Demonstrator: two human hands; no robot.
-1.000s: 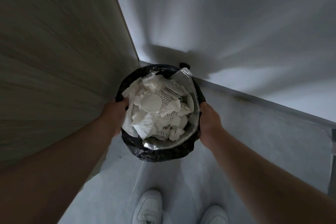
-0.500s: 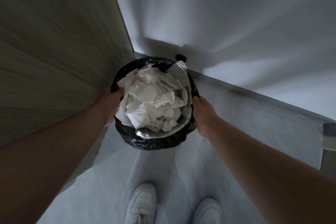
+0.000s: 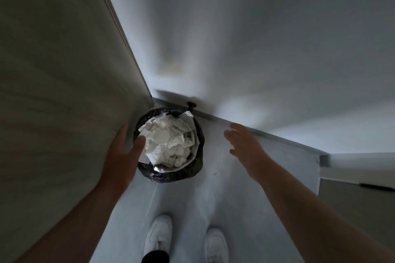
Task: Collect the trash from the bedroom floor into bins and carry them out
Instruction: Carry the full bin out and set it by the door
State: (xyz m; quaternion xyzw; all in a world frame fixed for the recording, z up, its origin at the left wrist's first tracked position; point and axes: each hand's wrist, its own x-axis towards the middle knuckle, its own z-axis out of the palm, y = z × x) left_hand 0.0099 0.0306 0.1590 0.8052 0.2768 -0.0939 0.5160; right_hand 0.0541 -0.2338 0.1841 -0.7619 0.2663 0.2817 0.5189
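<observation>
bin (image 3: 168,177), heaped with crumpled paper (image 3: 164,139), stands on the floor (image 3: 213,198) in the corner by a wooden panel (image 3: 64,70). left hand (image 3: 121,151) and right hand (image 3: 243,145) — gripping its rim a moment ago — are spread and hold nothing; the bin appears set down, this carry done.

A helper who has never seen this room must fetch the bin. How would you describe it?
Go to the corner where the pale wood-grain panel meets the white wall. On the grey floor there stands a round bin lined with a black plastic bag. It alone is heaped with crumpled white paper.
</observation>
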